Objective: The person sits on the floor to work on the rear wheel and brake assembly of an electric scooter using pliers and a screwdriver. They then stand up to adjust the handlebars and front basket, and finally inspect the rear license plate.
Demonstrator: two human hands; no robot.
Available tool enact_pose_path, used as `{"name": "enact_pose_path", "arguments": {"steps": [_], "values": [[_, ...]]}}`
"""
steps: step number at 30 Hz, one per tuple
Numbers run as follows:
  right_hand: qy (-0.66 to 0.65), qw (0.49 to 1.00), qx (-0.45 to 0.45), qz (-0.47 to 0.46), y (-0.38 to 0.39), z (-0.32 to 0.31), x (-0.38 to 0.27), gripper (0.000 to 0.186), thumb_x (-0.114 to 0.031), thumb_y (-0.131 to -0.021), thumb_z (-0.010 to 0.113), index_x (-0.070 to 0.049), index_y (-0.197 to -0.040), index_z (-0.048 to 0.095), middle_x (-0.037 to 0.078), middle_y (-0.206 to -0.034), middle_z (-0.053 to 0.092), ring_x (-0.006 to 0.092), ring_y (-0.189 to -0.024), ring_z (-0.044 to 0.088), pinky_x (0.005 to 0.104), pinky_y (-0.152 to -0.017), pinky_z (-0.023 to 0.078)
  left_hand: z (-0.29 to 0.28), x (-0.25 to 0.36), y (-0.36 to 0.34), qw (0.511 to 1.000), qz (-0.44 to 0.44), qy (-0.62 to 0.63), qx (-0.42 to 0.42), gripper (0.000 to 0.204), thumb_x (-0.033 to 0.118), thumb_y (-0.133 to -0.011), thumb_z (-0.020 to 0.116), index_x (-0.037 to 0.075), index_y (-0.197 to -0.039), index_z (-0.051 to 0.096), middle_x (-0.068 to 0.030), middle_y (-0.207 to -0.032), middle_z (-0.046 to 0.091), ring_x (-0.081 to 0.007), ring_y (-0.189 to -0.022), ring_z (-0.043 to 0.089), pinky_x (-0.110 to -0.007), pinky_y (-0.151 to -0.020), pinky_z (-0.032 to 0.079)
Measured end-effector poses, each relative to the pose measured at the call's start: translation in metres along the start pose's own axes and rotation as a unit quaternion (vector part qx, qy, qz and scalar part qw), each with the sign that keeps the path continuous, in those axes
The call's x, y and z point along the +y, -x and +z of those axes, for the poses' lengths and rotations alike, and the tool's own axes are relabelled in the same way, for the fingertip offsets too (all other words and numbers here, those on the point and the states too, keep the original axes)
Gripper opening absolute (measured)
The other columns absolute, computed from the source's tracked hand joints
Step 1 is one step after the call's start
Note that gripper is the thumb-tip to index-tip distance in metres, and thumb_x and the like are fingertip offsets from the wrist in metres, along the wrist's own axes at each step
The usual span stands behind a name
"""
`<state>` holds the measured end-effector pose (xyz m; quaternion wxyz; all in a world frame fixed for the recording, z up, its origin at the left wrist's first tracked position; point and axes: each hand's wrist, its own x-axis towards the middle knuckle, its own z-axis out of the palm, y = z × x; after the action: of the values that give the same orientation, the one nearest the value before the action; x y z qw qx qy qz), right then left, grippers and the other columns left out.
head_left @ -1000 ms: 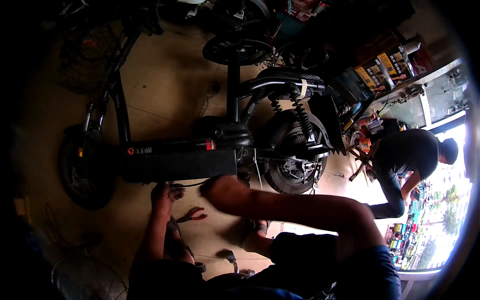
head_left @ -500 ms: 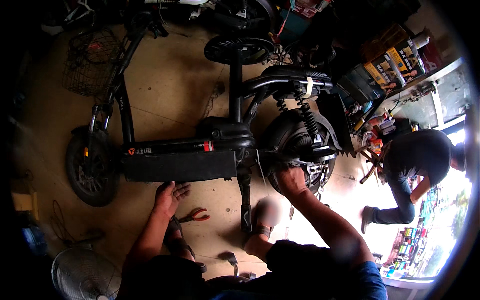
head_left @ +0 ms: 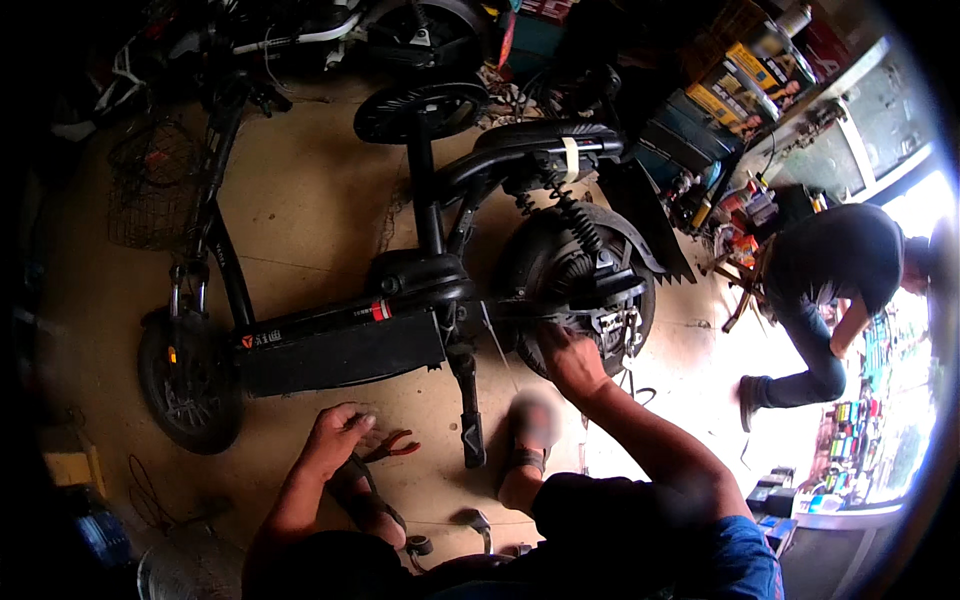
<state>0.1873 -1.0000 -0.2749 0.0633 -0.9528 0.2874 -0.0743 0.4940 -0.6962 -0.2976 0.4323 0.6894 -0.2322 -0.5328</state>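
A black electric scooter point(head_left: 345, 350) stands across the floor in front of me, its front wheel to the left. At the rear wheel point(head_left: 520, 260), my right hand point(head_left: 575, 365) is closed beside the hub and brake parts point(head_left: 610, 325). Its fingertips are hidden there, so what they grip cannot be made out. My left hand point(head_left: 338, 436) hovers below the black footboard side point(head_left: 340, 358), apart from it, with loosely bent fingers and nothing visible in them. Pliers with red handles point(head_left: 398, 446) lie on the floor just right of that hand. The scooter's stand point(head_left: 468, 410) reaches down between my hands.
A wire basket point(head_left: 155, 185) hangs at the scooter's front. Boxes point(head_left: 745, 85) are stacked at the back right. Another person point(head_left: 830, 290) bends over at the right, near a low wooden stool point(head_left: 738, 290). A fan point(head_left: 190, 565) stands at the lower left.
The view has shifted, so the scooter sits further left. My left hand has drawn away from the footboard's lower edge, its fingers more bent. My right hand stays at the rear wheel.
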Motion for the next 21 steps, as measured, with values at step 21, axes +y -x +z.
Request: {"name": "enact_pose_path", "arguments": {"steps": [21], "values": [[-0.109, 0.950, 0.153, 0.248, 0.081, 0.029, 0.032, 0.032, -0.011, -0.091, 0.069, -0.011, -0.123, 0.068, 0.012, -0.120, 0.070, 0.0355, -0.091, 0.072, 0.0430, -0.074, 0.059, 0.155, 0.147, -0.162, 0.482, 0.454, -0.748, -0.039, 0.061, 0.009, -0.081, 0.071, -0.005, -0.139, 0.055, -0.0209, -0.125, 0.067, -0.0369, -0.141, 0.048, -0.052, -0.124, 0.028]]}}
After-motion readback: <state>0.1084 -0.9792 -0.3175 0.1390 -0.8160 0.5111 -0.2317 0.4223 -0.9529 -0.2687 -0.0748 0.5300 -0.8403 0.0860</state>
